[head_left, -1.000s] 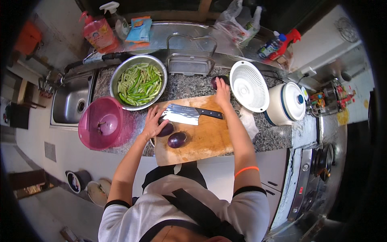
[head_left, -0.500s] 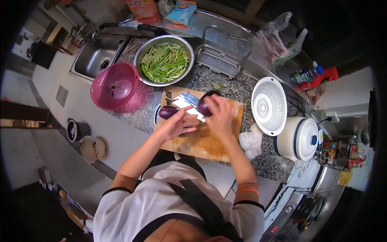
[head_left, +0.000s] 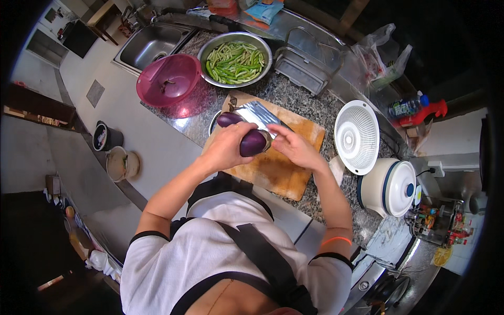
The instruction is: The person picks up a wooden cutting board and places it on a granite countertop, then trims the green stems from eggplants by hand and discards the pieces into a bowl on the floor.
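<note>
A dark purple eggplant [head_left: 253, 143] is in my left hand [head_left: 229, 147], whose fingers wrap round it above the wooden cutting board [head_left: 286, 181]. My right hand [head_left: 297, 150] is at the eggplant's stem end, with thumb and fingers pinching at its greenish-brown cap [head_left: 268, 140]. A second eggplant [head_left: 229, 119] lies at the board's left side, just beyond my left hand and partly behind it. Flat on the board behind both hands is a wide, shiny knife blade [head_left: 256, 113]. Dark stem scraps [head_left: 232, 101] sit near the board's far left corner.
Cut green beans fill a steel bowl [head_left: 235, 36] behind the board, beside a pink basin [head_left: 144, 86] and a sink [head_left: 152, 44]. A wire-handled rack [head_left: 299, 73] stands behind. To the right are a white colander [head_left: 357, 137] and a lidded cream pot [head_left: 379, 184].
The eggplant has passed from my right hand to my left, nearer my body. My left hand has closed round it, and my right hand now touches its stem end. The view has shifted.
</note>
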A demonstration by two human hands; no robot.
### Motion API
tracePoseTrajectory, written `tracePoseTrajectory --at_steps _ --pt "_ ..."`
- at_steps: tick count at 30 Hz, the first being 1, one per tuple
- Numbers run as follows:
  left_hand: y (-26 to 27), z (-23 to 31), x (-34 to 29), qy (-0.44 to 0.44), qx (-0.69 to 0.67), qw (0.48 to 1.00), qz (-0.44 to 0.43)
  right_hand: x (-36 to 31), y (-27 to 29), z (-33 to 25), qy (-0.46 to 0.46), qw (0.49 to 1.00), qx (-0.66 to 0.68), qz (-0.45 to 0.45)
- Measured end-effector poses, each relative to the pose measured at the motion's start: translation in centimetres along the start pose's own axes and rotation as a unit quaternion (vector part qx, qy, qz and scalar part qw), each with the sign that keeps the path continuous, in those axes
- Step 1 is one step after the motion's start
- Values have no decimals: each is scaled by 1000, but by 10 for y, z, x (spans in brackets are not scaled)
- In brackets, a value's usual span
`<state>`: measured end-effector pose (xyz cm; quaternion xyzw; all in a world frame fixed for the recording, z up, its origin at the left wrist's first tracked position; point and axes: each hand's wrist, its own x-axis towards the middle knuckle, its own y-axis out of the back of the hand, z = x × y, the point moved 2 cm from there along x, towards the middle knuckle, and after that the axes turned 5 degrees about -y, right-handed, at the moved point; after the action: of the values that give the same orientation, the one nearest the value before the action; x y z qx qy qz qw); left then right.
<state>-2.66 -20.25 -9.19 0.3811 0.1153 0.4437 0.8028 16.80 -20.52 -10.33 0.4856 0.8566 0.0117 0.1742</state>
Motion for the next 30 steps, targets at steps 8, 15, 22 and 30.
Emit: tracePoseTrajectory --at_steps 8,15,22,30 --pt "13 11 -11 -105 152 981 -50 -3 -33 -6 -27 989 -113 -93" --pt "7 -5 -9 -109 214 969 -61 25 -54 25 19 993 -117 5" --pt "21 -19 -3 -91 106 988 -66 34 -71 34 30 984 -115 132" --pt "22 -37 1 -65 10 994 -85 36 -85 56 -14 985 -1 170"
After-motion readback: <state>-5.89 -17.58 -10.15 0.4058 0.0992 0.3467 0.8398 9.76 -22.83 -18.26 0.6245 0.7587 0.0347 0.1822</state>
